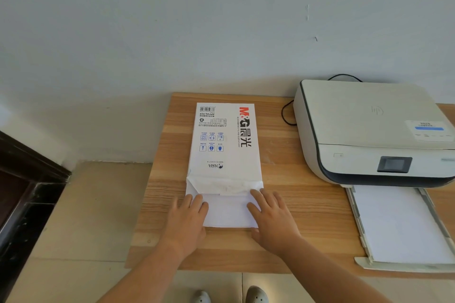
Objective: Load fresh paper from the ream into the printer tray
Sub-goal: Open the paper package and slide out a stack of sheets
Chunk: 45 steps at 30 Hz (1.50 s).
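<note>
A white ream of paper (225, 145) with red and black print lies lengthwise on the wooden table (302, 209). Its near end is open, and a stack of white sheets (227, 211) sticks out toward me. My left hand (188, 219) rests flat on the left corner of the sheets, fingers apart. On the right corner lies my right hand (269, 219), also flat. To the right stands a white printer (364, 128). Its tray (357, 209) is pulled out toward me and holds white paper (398, 224).
A black cable (286, 113) loops on the table between the ream and the printer. A pale wall rises behind the table. Tiled floor (81, 216) and dark wooden trim (27, 179) lie to the left. My shoes (231, 296) show below the table's front edge.
</note>
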{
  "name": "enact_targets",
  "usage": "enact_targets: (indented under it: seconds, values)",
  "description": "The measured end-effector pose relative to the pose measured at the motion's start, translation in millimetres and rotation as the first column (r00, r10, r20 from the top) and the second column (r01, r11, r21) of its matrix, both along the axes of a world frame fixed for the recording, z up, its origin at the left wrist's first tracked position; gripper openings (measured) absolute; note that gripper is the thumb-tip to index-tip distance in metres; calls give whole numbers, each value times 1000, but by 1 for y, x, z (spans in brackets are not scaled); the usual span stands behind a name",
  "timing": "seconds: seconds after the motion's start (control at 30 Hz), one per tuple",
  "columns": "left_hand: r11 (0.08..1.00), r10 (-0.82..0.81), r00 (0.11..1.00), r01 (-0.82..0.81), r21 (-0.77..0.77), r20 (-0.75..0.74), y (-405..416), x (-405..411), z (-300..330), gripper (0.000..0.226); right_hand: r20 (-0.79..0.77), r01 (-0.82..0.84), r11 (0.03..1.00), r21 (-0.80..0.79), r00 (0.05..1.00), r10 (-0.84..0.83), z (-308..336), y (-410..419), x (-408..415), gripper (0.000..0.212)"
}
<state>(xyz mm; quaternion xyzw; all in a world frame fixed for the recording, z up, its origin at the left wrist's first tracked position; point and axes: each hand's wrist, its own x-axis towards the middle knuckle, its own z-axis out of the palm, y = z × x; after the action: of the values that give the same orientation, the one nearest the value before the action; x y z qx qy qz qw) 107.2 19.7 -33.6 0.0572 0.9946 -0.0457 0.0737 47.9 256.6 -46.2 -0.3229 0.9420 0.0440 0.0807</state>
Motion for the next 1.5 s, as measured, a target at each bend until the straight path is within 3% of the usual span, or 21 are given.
enact_targets:
  seconds: [0.3,0.63,1.0,1.33,1.5]
  values:
    - [998,-54,998,53,-19,-27,-6,-5,-5,49,-53,-20,1000,10,998,21,-3,-6,-3,63]
    - [997,-53,999,52,-53,-11,-4,-7,-11,73,-63,-45,999,-5,997,45,-2,-1,-3,54]
    - [991,-127,984,119,-68,-122,-2,-4,-10,38,-87,-50,999,-16,995,49,-3,4,-1,46]
    - [987,-145,985,138,-78,-94,-4,15,-14,29,-27,-72,994,-78,997,70,-5,10,15,39]
    - [993,-111,991,107,-54,-75,-4,23,-9,35,112,5,990,-143,994,12,6,11,26,51]
